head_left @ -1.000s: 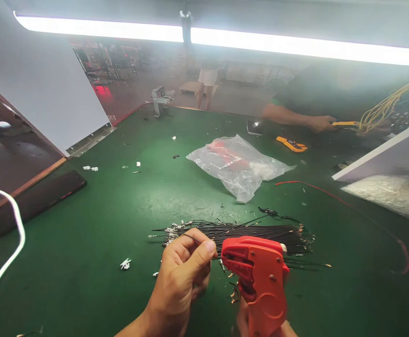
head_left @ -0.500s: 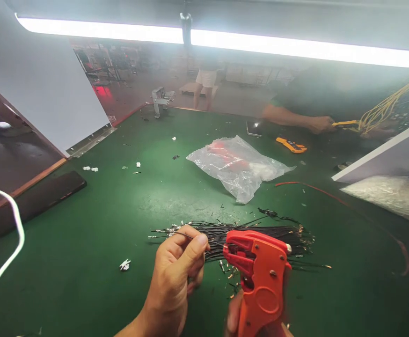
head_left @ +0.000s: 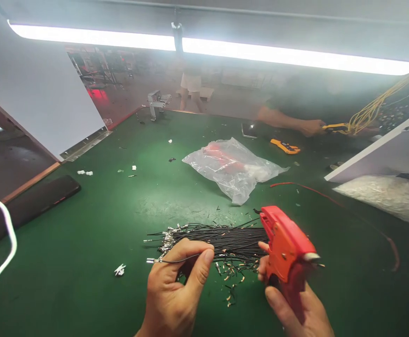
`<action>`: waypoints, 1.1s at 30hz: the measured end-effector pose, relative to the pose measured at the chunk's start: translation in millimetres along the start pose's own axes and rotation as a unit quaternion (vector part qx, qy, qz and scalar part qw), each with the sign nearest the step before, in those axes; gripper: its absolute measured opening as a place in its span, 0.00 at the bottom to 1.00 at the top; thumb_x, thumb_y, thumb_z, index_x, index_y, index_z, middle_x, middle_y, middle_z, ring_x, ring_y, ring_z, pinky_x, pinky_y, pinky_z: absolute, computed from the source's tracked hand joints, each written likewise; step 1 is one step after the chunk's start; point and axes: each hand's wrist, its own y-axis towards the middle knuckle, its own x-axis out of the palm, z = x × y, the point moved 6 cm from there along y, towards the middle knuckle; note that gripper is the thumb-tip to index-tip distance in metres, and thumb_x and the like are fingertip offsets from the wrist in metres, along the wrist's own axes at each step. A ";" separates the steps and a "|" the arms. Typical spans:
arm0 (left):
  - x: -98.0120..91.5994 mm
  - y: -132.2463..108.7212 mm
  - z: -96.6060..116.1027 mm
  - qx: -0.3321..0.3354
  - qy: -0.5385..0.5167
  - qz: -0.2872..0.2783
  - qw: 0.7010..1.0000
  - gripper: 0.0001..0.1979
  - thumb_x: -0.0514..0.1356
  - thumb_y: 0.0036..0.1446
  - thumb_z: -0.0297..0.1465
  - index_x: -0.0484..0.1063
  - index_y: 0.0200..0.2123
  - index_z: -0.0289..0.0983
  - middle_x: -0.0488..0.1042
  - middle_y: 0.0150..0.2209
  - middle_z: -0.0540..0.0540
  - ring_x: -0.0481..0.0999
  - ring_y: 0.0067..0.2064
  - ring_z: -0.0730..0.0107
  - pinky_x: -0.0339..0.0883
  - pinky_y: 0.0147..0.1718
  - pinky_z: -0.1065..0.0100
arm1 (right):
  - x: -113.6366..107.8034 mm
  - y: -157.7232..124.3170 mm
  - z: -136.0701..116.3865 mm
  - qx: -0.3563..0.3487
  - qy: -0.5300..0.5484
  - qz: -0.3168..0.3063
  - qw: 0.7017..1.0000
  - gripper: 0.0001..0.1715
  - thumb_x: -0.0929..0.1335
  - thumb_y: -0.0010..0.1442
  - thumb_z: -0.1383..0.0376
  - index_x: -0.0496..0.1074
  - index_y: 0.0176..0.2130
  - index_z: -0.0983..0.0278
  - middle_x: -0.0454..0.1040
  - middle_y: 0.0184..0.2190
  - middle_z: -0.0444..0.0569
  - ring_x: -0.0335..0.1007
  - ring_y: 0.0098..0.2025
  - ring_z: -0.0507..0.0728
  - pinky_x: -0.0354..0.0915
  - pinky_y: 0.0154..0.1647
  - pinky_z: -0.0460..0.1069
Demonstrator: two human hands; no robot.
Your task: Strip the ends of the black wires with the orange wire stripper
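Observation:
My left hand [head_left: 176, 285] pinches a thin black wire [head_left: 176, 259] with a metal terminal at its left end, just in front of a bundle of black wires [head_left: 222, 236] lying on the green mat [head_left: 85, 234]. My right hand [head_left: 295, 309] grips the handle of a red wire-stripping tool [head_left: 285, 243], whose head points up and left over the right end of the bundle. Small stripped bits and terminals [head_left: 230, 281] lie scattered between my hands.
A clear plastic bag [head_left: 232, 168] with red and white parts lies beyond the bundle. A long red wire [head_left: 331, 201] curves at the right. Another person's hand [head_left: 310, 127] holds a yellow tool at the far edge, near yellow wires [head_left: 369, 112]. A dark bar [head_left: 29, 206] lies left.
The red tool has swung away to the right, off the wire. My left hand has drawn the single wire out toward the left and lowered slightly.

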 end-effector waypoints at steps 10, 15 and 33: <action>-3.8 2.1 6.4 0.008 -0.016 0.014 1.000 0.07 0.65 0.58 0.27 0.81 0.34 0.45 0.81 0.28 0.56 0.79 0.26 0.78 0.74 0.28 0.81 | 12.1 10.5 -14.2 -0.348 -0.399 -0.119 0.840 0.31 0.73 0.60 0.58 0.65 0.59 0.65 0.75 0.42 0.54 0.71 0.40 0.63 0.69 0.40 0.56; -0.8 2.1 6.0 -0.005 -0.016 0.009 1.000 0.08 0.65 0.58 0.27 0.81 0.33 0.46 0.80 0.27 0.58 0.77 0.26 0.79 0.71 0.27 0.82 | 33.9 -0.9 -28.3 -0.424 -0.376 -0.135 0.813 0.33 0.62 0.65 0.40 0.71 0.51 0.64 0.75 0.36 0.54 0.71 0.33 0.61 0.67 0.32 0.54; 13.6 -8.1 -16.8 -0.021 0.075 -0.064 0.995 0.08 0.61 0.64 0.33 0.78 0.32 0.42 0.73 0.27 0.51 0.74 0.31 0.69 0.67 0.32 0.69 | 44.2 -4.2 -13.8 -0.387 -0.376 -0.120 0.834 0.35 0.56 0.69 0.41 0.70 0.55 0.64 0.75 0.39 0.54 0.71 0.38 0.64 0.64 0.39 0.59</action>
